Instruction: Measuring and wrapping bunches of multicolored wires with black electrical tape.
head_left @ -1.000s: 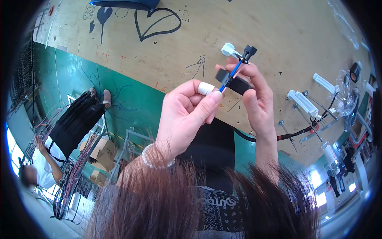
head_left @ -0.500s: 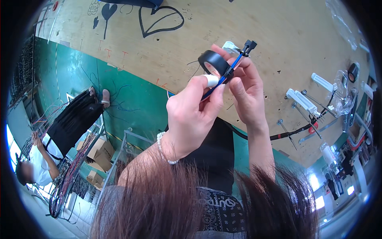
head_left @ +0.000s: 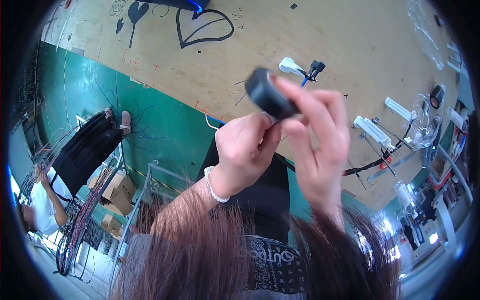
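My left hand (head_left: 244, 145) is closed in a pinch near the board's front edge, around the blue wire bundle, most of which it hides. The bundle's black connector (head_left: 316, 69) pokes out beyond my right hand, with a short piece of blue wire (head_left: 304, 81) below it. A roll of black electrical tape (head_left: 265, 94), smeared by motion, is held in the fingers of my right hand (head_left: 322, 142). The roll sits just above my left fingertips and covers the part of the wires there. Close to the connector stands a white clip (head_left: 290, 66).
The wooden board (head_left: 340, 45) carries white holders (head_left: 372, 131) and metal pins at the right. A black cable (head_left: 367, 167) runs among them. Another black tape roll (head_left: 437, 96) lies near clear plastic wrap (head_left: 425, 125). At the left, a person (head_left: 50, 192) is beside hanging wires and cardboard boxes (head_left: 117, 195).
My right hand has turned and risen over the wires, and the tape roll has swung with it, now blurred. My left hand keeps its pinch, slightly shifted right.
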